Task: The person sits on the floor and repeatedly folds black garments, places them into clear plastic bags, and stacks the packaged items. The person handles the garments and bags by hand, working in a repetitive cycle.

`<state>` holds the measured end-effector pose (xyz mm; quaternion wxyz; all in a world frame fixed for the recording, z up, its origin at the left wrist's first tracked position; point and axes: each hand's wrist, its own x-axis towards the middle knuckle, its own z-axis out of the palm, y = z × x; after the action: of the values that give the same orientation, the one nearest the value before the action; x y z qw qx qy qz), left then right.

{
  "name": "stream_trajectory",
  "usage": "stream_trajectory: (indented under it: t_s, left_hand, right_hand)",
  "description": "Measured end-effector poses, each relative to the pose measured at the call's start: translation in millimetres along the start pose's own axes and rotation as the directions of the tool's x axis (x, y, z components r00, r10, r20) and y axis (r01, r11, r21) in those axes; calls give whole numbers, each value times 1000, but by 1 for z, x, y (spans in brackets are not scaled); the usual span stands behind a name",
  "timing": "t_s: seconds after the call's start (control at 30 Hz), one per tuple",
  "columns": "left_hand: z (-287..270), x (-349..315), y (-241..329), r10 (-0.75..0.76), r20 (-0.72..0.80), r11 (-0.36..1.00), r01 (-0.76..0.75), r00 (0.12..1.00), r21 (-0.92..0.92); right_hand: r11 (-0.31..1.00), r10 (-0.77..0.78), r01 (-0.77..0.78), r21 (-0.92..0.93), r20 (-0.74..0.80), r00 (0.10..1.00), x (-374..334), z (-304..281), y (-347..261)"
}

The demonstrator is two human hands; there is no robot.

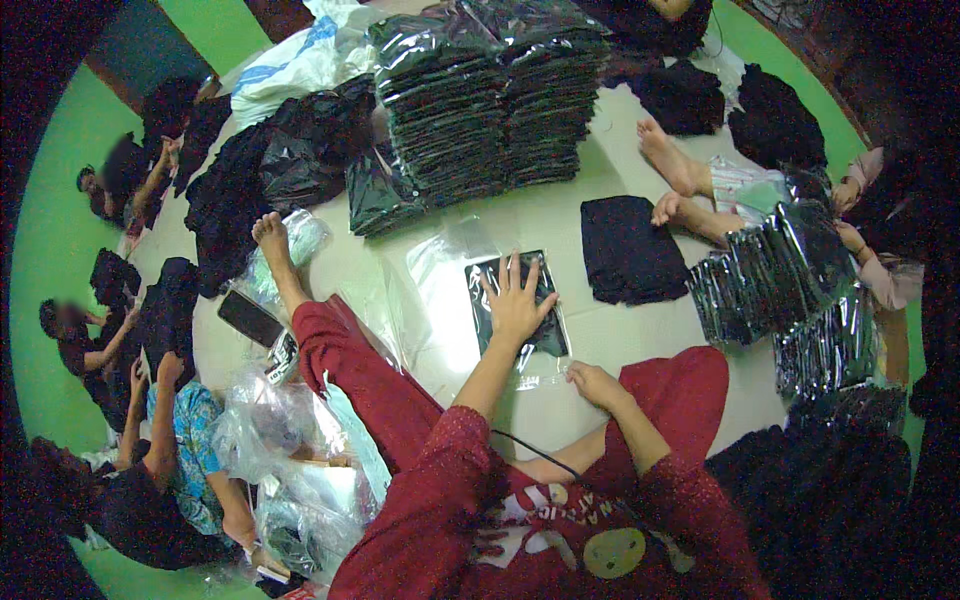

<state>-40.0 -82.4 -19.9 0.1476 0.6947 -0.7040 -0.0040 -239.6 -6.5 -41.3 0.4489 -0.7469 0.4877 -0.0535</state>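
My left hand (517, 300) lies flat, fingers spread wide, pressing the bagged black garment (515, 305) on the floor in front of my knees. My right hand (592, 382) seems to pinch the clear bag's open edge (545, 375), fingers narrowed.

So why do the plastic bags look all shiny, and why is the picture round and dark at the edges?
Head view: overhead light glares white off the stack of bags and the clear bag under the left hand; the fisheye lens bends the floor into a circle, and the corners go black.
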Motion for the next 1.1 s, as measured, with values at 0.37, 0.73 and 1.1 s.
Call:
stream_trajectory:
  t_s: [0.37,0.73,1.1]
  left_hand:
    - [-24,-44,34,-114,-192,988,92,975,-121]
    - [-6,-36,19,52,274,998,-41,960,-43]
    - [-13,-88,42,218,24,934,-201,976,-294]
  right_hand:
    - [999,-13,14,-33,26,1000,3,-3,-6]
    - [998,-30,24,-61,-104,994,-3,-20,-30]
    - [975,-81,102,-198,112,990,-118,-12,-68]
